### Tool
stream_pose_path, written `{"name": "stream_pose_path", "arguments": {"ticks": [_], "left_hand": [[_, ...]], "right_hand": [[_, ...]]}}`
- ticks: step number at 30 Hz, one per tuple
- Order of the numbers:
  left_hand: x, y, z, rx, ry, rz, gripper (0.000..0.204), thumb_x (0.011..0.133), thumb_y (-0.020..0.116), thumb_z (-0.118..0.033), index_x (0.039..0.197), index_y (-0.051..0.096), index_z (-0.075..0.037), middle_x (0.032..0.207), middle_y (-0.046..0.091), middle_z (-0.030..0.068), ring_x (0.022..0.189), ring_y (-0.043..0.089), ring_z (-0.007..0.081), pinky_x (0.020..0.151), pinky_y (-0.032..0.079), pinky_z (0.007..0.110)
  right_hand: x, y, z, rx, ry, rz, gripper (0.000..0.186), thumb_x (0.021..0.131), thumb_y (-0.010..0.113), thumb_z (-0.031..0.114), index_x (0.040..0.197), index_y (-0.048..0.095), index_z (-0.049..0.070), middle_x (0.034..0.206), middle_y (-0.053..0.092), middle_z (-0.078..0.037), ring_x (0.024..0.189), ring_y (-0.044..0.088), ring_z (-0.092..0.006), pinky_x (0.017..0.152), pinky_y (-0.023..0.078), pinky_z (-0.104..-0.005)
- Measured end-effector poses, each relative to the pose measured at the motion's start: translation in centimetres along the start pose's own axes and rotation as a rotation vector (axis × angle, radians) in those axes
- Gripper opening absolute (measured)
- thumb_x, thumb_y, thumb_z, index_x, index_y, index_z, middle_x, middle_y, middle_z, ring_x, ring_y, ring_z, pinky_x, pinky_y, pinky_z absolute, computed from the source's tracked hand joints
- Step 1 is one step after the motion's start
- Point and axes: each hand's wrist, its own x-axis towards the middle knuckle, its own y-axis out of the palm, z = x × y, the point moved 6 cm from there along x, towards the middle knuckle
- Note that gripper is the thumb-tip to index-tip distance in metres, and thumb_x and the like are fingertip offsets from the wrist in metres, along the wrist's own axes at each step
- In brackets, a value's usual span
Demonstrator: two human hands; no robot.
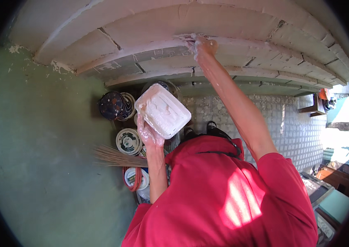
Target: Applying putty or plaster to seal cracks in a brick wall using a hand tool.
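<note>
My left hand, smeared with white paste, grips a white rectangular plastic tub from beneath its near left edge. White, putty-like paste coats the tub. Stretched out ahead, my right hand is against the wall of pale blocks, at a joint between two courses. Its fingers are closed and covered in the same paste. A thin, whitened edge shows beside them, but what they hold is too smeared to make out.
Left of me rises a green wall. Along its foot stand a dark speckled bucket, a lidded white bucket and a stick broom. Patterned tiles cover the floor. A wooden bench stands far right.
</note>
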Motion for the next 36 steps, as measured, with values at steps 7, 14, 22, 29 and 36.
{"name": "stream_pose_path", "arguments": {"ticks": [7, 14, 22, 29, 36], "left_hand": [[-0.2, -0.3, -2.0, -0.026, 0.005, 0.001, 0.044, 0.097, 0.045, -0.032, 0.134, 0.048, -0.009, 0.141, 0.046, 0.0118, 0.128, 0.046, 0.0316, 0.107, 0.038, 0.049], [-1.1, -3.3, -3.7, -0.018, 0.04, -0.033, 0.042, 0.098, 0.046, -0.031, 0.133, 0.048, -0.008, 0.139, 0.048, 0.0128, 0.126, 0.047, 0.0313, 0.106, 0.039, 0.049], [-2.2, -2.4, -3.2, 0.009, 0.039, -0.022, 0.042, 0.098, 0.046, -0.031, 0.133, 0.049, -0.007, 0.138, 0.048, 0.0125, 0.126, 0.048, 0.0311, 0.106, 0.04, 0.049], [-2.0, -3.1, -3.5, -0.041, 0.015, -0.028, 0.043, 0.097, 0.046, -0.032, 0.132, 0.049, -0.007, 0.138, 0.049, 0.0125, 0.125, 0.048, 0.0314, 0.106, 0.04, 0.049], [-1.6, -2.8, -3.2, -0.032, -0.023, -0.025, 0.045, 0.097, 0.047, -0.034, 0.133, 0.048, -0.008, 0.14, 0.047, 0.0124, 0.126, 0.048, 0.0326, 0.105, 0.04, 0.051]], "right_hand": [[3.9, 1.7, -0.7, -0.166, -0.091, -0.051, 0.031, 0.07, 0.072, 0.002, 0.091, 0.049, -0.002, 0.087, 0.056, -0.012, 0.065, 0.054, -0.0156, 0.05, 0.046, -0.0333], [0.7, 0.2, 0.8, 0.106, -0.179, 0.359, 0.015, 0.083, 0.064, 0.003, 0.095, 0.063, -0.007, 0.092, 0.067, -0.016, 0.076, 0.067, -0.0228, 0.061, 0.058, -0.0347], [3.7, -2.5, -0.8, -0.125, -0.082, 0.294, 0.023, 0.082, 0.063, -0.001, 0.084, 0.04, 0.003, 0.091, 0.056, -0.012, 0.076, 0.063, -0.022, 0.059, 0.06, -0.04], [-0.6, 0.6, 0.5, 0.099, -0.117, 0.366, 0.022, 0.084, 0.063, 0.002, 0.091, 0.042, 0.001, 0.091, 0.053, -0.009, 0.074, 0.059, -0.0178, 0.063, 0.061, -0.0413], [-1.1, -2.9, -0.9, -0.077, -0.211, 0.208, 0.014, 0.087, 0.061, 0.005, 0.098, 0.054, 0.001, 0.092, 0.057, -0.008, 0.075, 0.059, -0.0184, 0.069, 0.06, -0.0429]]}}
